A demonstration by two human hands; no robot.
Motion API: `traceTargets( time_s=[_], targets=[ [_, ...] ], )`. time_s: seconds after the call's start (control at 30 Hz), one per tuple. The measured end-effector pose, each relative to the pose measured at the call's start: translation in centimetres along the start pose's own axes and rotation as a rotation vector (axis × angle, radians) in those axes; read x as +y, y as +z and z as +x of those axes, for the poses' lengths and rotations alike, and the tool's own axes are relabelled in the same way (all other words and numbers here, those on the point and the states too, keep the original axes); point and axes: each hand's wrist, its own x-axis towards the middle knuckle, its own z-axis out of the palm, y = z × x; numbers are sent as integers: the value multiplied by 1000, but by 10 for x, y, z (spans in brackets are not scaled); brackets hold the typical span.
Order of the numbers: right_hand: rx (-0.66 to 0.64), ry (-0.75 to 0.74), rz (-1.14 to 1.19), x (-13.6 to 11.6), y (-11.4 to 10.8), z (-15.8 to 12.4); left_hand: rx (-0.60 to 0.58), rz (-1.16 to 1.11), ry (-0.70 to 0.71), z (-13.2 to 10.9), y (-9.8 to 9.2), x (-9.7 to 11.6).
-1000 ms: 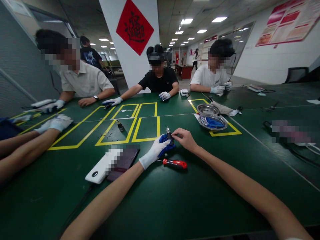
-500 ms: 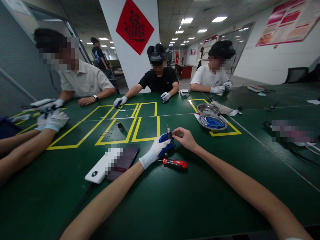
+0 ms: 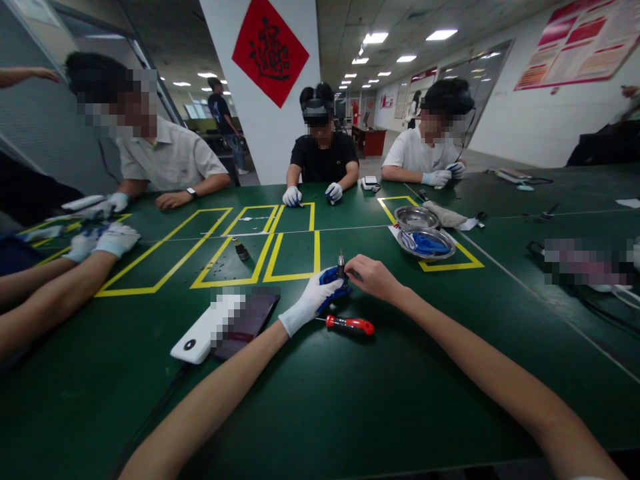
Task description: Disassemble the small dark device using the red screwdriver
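My left hand [image 3: 310, 303], in a white glove, is wrapped round a small blue part [image 3: 334, 283] on the green table [image 3: 350, 400]. A short dark metal piece [image 3: 341, 263] stands upright out of that blue part. My bare right hand [image 3: 371, 277] pinches at the dark piece from the right with thumb and fingertips. A red-handled screwdriver [image 3: 350, 325] lies flat on the table just below both hands, its tip pointing left.
A white power bank [image 3: 200, 333] and a dark phone [image 3: 247, 320] lie to my left. Yellow tape boxes [image 3: 293, 257] mark the table, with a small dark part [image 3: 241, 250] inside one. Two metal dishes [image 3: 424, 241] sit at the right. Other gloved people work around the table.
My hands have barely shifted on the blue part. The person in black across the table has drawn the outstretched arm back in. A co-worker's gloved hands at the left have moved.
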Motion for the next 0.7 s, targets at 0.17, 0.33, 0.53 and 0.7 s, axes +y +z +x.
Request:
traceTargets(
  time_s=[0.17, 0.33, 0.53, 0.7],
  targets=[
    [78, 91, 75, -2, 6, -1, 1, -16, -14, 0, 1, 1],
    [175, 262, 370, -4, 9, 4, 44, 16, -24, -1, 4, 3],
    [216, 374, 537, 3, 15, 5, 16, 30, -12, -2, 2, 2],
    [186, 441, 666, 13, 22, 2, -17, 46, -4, -3, 0, 2]
  ],
)
